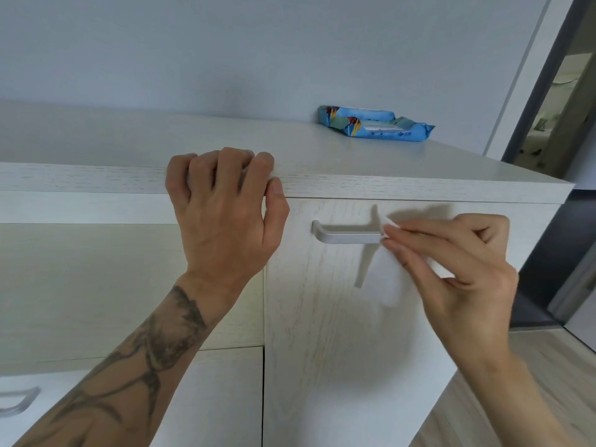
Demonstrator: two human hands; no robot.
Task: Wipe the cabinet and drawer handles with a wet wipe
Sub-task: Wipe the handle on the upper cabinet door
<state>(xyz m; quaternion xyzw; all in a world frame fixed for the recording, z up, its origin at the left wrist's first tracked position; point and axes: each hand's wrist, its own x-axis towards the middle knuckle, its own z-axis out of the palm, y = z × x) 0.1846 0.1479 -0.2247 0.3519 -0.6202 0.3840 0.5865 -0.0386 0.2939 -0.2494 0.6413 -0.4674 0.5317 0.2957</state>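
Note:
A silver bar handle [345,235] sits on the upper right door of a pale wood-grain cabinet [338,317]. My right hand [458,272] pinches a white wet wipe [388,269] and holds it against the handle's right end; the wipe hangs down below my fingers. My left hand [222,208] grips the front edge of the cabinet top [96,179], fingers curled over it, just left of the handle. A second silver handle [19,401] shows on a drawer front at the lower left, partly cut off.
A blue pack of wet wipes [374,124] lies on the cabinet top at the back right, against the plain wall. To the right, a dark door frame [545,91] opens into another room. Wood floor [516,398] shows at the lower right.

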